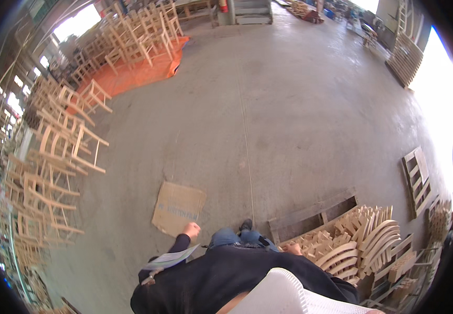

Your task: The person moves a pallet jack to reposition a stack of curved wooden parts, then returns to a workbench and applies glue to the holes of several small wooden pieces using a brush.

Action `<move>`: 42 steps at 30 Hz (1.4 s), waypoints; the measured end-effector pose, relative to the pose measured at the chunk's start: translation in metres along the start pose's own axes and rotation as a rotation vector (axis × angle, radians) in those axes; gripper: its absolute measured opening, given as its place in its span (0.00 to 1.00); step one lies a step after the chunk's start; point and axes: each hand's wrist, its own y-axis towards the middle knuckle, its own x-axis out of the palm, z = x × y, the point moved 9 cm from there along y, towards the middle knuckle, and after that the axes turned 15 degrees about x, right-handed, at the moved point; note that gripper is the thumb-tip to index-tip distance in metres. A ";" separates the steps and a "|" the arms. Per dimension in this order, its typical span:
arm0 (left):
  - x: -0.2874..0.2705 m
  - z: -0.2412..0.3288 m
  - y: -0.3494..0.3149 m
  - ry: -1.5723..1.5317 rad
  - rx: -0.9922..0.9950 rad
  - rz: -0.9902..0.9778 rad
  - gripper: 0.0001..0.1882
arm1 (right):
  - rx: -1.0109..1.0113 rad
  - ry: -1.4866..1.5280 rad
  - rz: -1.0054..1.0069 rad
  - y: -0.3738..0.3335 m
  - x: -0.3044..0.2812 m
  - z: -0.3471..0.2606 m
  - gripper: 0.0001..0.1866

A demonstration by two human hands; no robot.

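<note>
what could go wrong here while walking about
The flat cardboard sheet on the floor, ahead of the left hand, might slide if stepped on. The wooden pallet near the shoe could catch a foot. The loosely heaped wooden pieces by the right hand might shift if bumped.
</note>
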 end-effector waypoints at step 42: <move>0.112 0.814 1.011 0.156 0.035 -0.428 0.13 | 0.004 0.302 0.453 0.462 -0.495 -1.007 0.10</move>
